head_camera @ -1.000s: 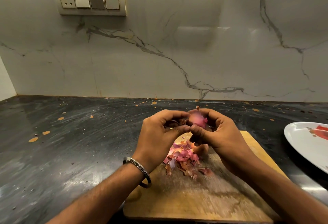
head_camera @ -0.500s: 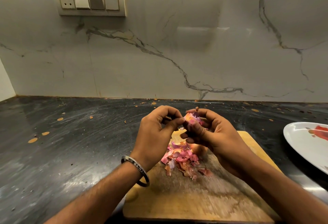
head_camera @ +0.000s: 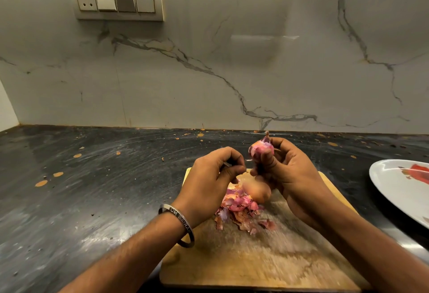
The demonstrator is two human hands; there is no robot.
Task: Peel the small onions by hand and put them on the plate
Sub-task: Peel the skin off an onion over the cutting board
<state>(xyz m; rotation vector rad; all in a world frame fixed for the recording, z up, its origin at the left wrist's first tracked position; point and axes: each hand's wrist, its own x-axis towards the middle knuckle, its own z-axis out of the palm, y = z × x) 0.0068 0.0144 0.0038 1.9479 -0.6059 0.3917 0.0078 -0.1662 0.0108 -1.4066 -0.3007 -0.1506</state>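
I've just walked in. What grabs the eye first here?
Two hands over a wooden cutting board: the right hand grips a half-peeled pink onion; the left hand pinches a torn strip. Pink peels pile beneath; a white plate sits far right.

Bare forearms; a silver bangle, seemingly engraved, circles the left wrist

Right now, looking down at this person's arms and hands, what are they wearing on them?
Both forearms are bare, with no sleeves in view and no gloves. The left hand has a plain silver metal bangle around its wrist, a thin round band with engraved lettering too small to read. The right hand shows nothing worn: no ring, watch or band.
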